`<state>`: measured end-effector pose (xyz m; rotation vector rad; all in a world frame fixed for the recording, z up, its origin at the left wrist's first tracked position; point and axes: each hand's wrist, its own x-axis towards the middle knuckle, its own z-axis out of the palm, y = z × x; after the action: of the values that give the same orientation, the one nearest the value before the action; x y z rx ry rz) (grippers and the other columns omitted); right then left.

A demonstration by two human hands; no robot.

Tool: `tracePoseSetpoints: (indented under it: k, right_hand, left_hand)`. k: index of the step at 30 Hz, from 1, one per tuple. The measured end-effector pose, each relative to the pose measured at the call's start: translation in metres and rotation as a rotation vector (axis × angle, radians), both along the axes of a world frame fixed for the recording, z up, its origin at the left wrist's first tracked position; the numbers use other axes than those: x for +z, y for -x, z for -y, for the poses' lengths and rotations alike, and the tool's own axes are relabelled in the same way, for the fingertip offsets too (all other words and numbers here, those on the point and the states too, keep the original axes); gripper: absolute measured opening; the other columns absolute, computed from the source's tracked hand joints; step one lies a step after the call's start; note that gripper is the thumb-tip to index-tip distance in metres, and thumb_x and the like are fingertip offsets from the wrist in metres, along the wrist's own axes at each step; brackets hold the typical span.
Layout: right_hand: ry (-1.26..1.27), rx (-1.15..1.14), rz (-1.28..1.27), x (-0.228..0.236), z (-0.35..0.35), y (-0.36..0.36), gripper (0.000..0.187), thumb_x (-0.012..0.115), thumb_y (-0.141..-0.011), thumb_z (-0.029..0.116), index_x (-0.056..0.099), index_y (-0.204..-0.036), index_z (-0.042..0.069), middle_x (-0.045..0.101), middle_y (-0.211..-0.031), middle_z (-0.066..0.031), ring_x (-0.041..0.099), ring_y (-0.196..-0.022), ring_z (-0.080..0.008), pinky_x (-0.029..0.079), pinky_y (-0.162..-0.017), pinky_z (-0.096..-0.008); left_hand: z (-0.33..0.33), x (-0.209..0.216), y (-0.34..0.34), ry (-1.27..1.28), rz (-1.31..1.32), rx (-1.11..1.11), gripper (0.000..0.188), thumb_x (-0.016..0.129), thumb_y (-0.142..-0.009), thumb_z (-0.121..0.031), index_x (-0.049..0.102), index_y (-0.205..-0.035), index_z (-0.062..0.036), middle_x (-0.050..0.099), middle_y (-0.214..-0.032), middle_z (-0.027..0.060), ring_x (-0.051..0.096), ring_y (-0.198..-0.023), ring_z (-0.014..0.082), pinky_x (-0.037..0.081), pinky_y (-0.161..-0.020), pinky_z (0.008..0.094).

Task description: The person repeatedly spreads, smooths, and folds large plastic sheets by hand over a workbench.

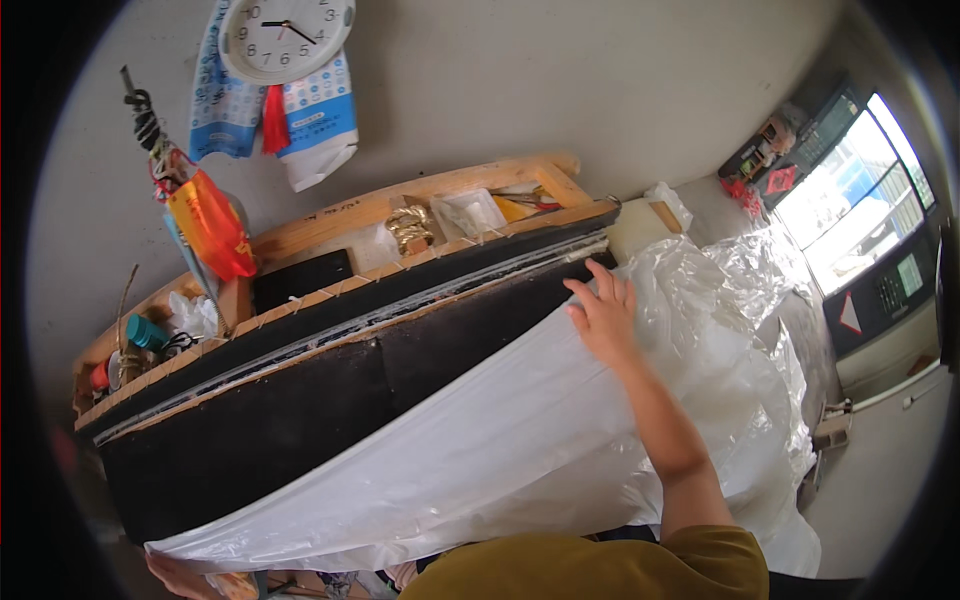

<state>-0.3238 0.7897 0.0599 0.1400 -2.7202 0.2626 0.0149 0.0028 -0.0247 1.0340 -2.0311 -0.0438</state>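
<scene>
A large translucent white plastic sheet (480, 440) stretches diagonally across a dark work surface (250, 450) and falls in shiny folds on the right. At the lower left my left hand (182, 577) is closed on the sheet's corner; the sheet hides part of its fingers. My right hand (605, 312) lies at the sheet's upper edge, near the far right end of the surface. Its fingers are spread apart and touch the plastic. Between the two hands the sheet's edge runs nearly straight, with the dark surface bare beyond it.
Behind the surface runs a wooden tray (330, 222) with a coil of golden cord (410, 230), a white box (468, 213) and a teal container (146, 332). An orange-red bag (213, 225) hangs by a post. A round clock (287, 38) is on the wall; a bright window (858, 190) stands right.
</scene>
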Motion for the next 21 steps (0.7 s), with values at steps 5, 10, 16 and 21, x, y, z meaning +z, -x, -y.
tracePoseSetpoints:
  k: [5,10,16,21]
  right_hand:
    - [0.732,0.089,-0.224,0.037,-0.009,0.023,0.017,0.046,-0.093,0.017,0.051,-0.105,0.006,0.057,-0.097,-0.0057,0.052,-0.096,-0.0153,0.037,-0.089,-0.0305]
    - [0.519,0.041,-0.152,0.025,-0.023,0.071,0.022,0.046,-0.091,0.013,0.052,-0.105,-0.002,0.060,-0.093,-0.0111,0.056,-0.086,-0.0189,0.043,-0.077,-0.0297]
    - [0.668,-0.377,0.098,-0.050,-0.045,0.139,0.020,0.057,-0.081,0.009,0.054,-0.098,-0.002,0.058,-0.079,-0.0115,0.055,-0.082,-0.0193,0.043,-0.077,-0.0303]
    - [0.470,-0.307,-0.190,-0.129,-0.188,0.165,0.025,0.055,-0.082,0.022,0.052,-0.092,0.000,0.061,-0.090,-0.0128,0.057,-0.084,-0.0251,0.043,-0.077,-0.0314]
  left_hand:
    - [-0.068,0.022,0.027,-0.452,-0.605,-0.093,0.038,0.044,-0.093,-0.031,0.048,-0.113,0.0006,0.058,-0.108,0.0157,0.056,-0.095,0.0227,0.045,-0.085,0.0333]
    - [-0.050,0.026,0.090,-0.082,-0.326,-0.025,0.025,0.039,-0.090,-0.020,0.051,-0.098,-0.0001,0.051,-0.084,0.0098,0.048,-0.079,0.0208,0.040,-0.077,0.0322]
    - [-0.110,0.060,0.247,-0.269,0.115,0.050,0.020,0.035,-0.091,-0.023,0.042,-0.102,-0.0085,0.061,-0.095,0.0229,0.056,-0.089,0.0435,0.043,-0.075,0.0499]
    - [-0.115,0.062,0.263,-0.302,0.088,0.141,0.023,0.040,-0.089,-0.020,0.034,-0.107,-0.0068,0.061,-0.093,0.0240,0.058,-0.085,0.0431,0.044,-0.073,0.0497]
